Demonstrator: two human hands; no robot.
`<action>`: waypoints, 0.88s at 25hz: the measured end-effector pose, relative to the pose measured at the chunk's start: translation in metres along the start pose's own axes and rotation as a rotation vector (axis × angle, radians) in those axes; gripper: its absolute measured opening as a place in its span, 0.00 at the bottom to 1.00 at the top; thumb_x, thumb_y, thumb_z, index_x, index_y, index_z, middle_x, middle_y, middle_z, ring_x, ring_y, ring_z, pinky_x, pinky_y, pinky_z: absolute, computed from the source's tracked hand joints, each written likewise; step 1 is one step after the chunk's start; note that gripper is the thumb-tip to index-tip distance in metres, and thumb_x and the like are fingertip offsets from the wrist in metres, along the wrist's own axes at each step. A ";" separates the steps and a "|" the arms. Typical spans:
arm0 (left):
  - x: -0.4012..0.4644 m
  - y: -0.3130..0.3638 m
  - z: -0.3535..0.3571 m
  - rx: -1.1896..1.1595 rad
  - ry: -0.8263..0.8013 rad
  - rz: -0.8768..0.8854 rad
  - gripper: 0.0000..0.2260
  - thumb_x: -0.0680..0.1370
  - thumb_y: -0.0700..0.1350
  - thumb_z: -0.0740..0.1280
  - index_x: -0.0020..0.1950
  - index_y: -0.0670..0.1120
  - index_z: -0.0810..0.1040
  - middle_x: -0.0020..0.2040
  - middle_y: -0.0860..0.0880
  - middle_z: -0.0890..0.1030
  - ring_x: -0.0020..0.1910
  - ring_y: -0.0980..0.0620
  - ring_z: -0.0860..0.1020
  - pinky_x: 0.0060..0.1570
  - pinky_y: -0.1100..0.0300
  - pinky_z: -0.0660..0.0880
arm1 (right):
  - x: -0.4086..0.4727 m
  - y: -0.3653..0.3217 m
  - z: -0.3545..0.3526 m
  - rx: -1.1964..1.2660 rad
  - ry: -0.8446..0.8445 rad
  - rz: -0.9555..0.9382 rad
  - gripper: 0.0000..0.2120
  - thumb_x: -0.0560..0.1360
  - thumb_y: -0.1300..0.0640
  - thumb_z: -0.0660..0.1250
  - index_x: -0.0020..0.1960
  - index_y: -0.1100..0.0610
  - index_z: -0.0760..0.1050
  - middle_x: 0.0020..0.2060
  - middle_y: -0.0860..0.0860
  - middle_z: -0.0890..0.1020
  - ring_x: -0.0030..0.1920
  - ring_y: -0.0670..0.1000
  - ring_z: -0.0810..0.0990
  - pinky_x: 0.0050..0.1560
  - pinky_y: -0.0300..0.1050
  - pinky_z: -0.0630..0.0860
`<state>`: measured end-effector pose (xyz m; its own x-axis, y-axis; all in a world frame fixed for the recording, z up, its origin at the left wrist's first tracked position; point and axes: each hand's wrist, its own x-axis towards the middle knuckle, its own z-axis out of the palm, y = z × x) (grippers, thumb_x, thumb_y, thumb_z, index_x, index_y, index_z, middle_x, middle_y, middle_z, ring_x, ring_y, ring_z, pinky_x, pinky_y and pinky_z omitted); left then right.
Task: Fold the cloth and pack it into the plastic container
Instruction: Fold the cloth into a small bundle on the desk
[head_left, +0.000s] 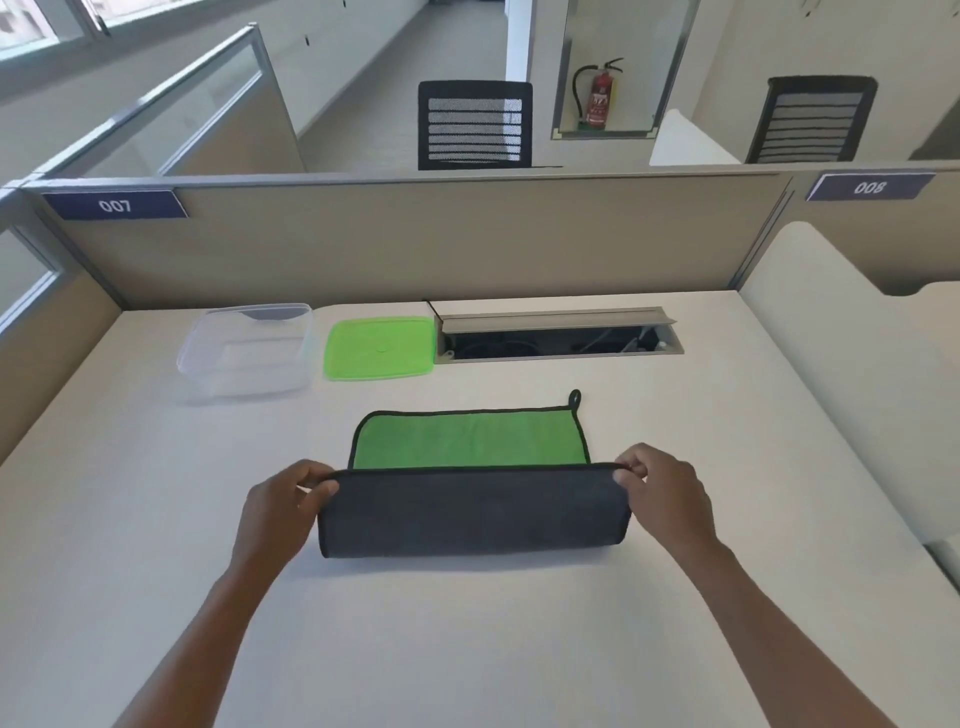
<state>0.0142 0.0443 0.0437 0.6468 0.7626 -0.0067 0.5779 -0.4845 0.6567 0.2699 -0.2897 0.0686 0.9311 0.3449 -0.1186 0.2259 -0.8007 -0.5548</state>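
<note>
Your clear plastic container (247, 351) sits open on the far left of the desk (467, 649), and nothing lies inside it. Its green lid (379, 348) lies flat just to its right, apart from it, with the lid's right edge close beside the open cable tray (558, 332) sunk into the desk's far edge.

The cloth (472, 512) lies in the middle of the desk, nearer to you than the container and lid and well apart from both. Your left hand (285, 506) pinches the left end of the cloth's lifted edge between thumb and fingers, closed tight on the black trim. Your right hand (662, 491) does the same at the right end. Between your hands the dark grey side faces you as a raised flap, curving over from the near fold line, while the green side shows flat on the desk beyond it. A small hanging loop (575, 400) sticks out at the cloth's far right corner.

The desk surface is bare to the left, right and near side of the cloth. A strip of bare desk also separates the cloth's far edge from the lid. A beige partition (415, 244) runs along the far edge of the desk, and a white raised divider (831, 353) borders the right side.
</note>
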 end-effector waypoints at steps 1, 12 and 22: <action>0.014 0.003 0.007 -0.008 0.019 -0.023 0.09 0.76 0.40 0.72 0.43 0.55 0.80 0.38 0.54 0.84 0.38 0.52 0.81 0.41 0.57 0.73 | 0.019 -0.005 0.005 0.008 0.013 -0.006 0.03 0.75 0.55 0.68 0.44 0.48 0.78 0.39 0.45 0.82 0.42 0.54 0.80 0.43 0.47 0.75; 0.128 0.001 0.062 0.098 -0.013 -0.164 0.09 0.77 0.46 0.69 0.55 0.48 0.82 0.52 0.46 0.84 0.53 0.43 0.80 0.50 0.55 0.72 | 0.133 -0.016 0.068 -0.008 0.083 0.053 0.02 0.76 0.56 0.66 0.44 0.54 0.75 0.41 0.53 0.82 0.40 0.57 0.78 0.39 0.45 0.69; 0.162 -0.015 0.087 0.257 -0.162 -0.170 0.22 0.77 0.54 0.67 0.67 0.45 0.74 0.62 0.42 0.78 0.63 0.40 0.75 0.60 0.47 0.73 | 0.047 -0.089 0.149 0.038 -0.068 -0.192 0.11 0.75 0.58 0.66 0.58 0.54 0.75 0.54 0.49 0.80 0.55 0.53 0.78 0.49 0.47 0.74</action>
<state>0.1540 0.1381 -0.0327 0.5893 0.7737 -0.2327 0.7772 -0.4641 0.4249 0.2513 -0.1294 -0.0101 0.8502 0.5228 -0.0619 0.3855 -0.6984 -0.6030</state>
